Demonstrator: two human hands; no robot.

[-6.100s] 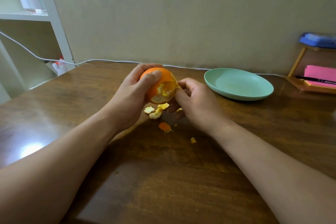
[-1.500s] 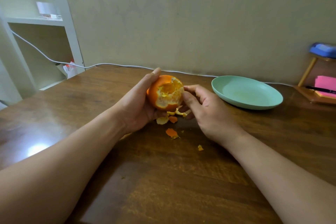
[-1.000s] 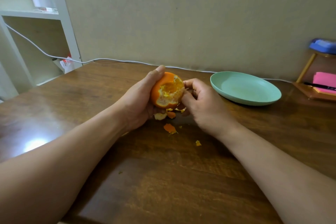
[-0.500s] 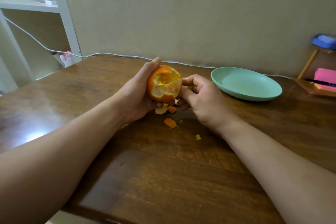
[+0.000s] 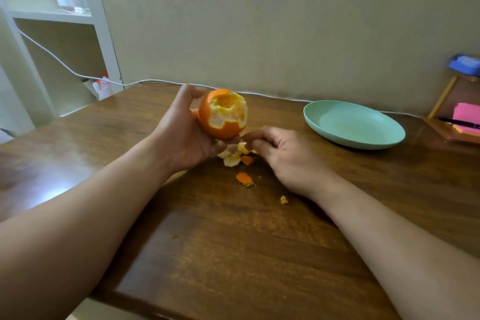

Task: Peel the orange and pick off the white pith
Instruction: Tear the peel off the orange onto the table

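1 orange, soft and likely slippery where bared, sat cupped in your left hand above the table. At 5 o'clock of it, your right hand curled loosely over peel scraps; whether it pinched any, you couldn't tell. Take the ragged rind edge.

Left hand cupped (right hand curled)
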